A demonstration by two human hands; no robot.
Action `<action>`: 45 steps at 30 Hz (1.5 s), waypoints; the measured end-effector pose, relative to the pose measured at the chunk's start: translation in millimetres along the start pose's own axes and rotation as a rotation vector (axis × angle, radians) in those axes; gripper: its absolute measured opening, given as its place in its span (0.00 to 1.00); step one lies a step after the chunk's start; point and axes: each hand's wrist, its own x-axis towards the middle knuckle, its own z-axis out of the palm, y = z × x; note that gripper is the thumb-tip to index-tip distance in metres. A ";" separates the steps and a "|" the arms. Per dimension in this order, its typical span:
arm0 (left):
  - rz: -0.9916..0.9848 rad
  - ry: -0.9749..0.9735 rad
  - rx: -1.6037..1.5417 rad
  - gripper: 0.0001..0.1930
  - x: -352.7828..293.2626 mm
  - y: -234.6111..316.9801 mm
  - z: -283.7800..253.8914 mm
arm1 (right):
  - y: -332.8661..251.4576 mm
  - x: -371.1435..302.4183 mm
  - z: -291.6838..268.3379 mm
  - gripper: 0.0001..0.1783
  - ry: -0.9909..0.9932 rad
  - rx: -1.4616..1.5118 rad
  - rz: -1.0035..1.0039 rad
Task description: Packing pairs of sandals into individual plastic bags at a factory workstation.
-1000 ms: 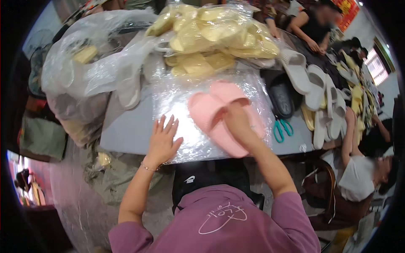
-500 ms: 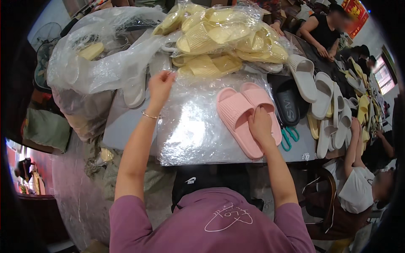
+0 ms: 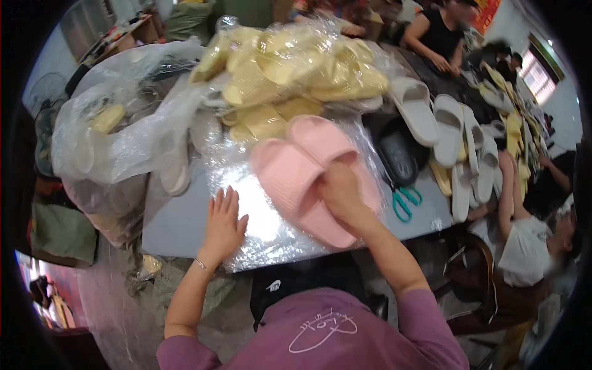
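Two pink slippers (image 3: 288, 172): side by side near the middle of the surface (image 3: 176, 225), over a clear plastic sheet (image 3: 250, 250); you cannot tell from this view whether they rest on it or are raised.
Long axis: slanting from the toes, at the far left, to the heels, at the near right.
Nearer hand: your right hand (image 3: 341, 191), in contact with the pair and entering from the heel side.
Right fingers: clamped on both slippers, by their look, at the strap openings; their tips are hidden from you.
Slippers from right fingers: straps and toes ahead and to the left, heels on your near side.
Left hand (image 3: 223, 223): palm down over the sheet, fingers slightly apart, nothing visible in their grasp.
Slippers from left fingers: to the right, near but not touching.
Scissors (image 3: 407, 198): teal-handled, right of the pair, just beside a black slipper (image 3: 398, 157).
Yellow slippers (image 3: 296, 68): wrapped in clear plastic, heaped beyond the pair.
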 end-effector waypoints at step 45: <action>0.204 -0.027 -0.315 0.23 73.3 112.7 11.1 | 78.7 -10.7 -27.1 0.04 -0.388 -0.307 0.008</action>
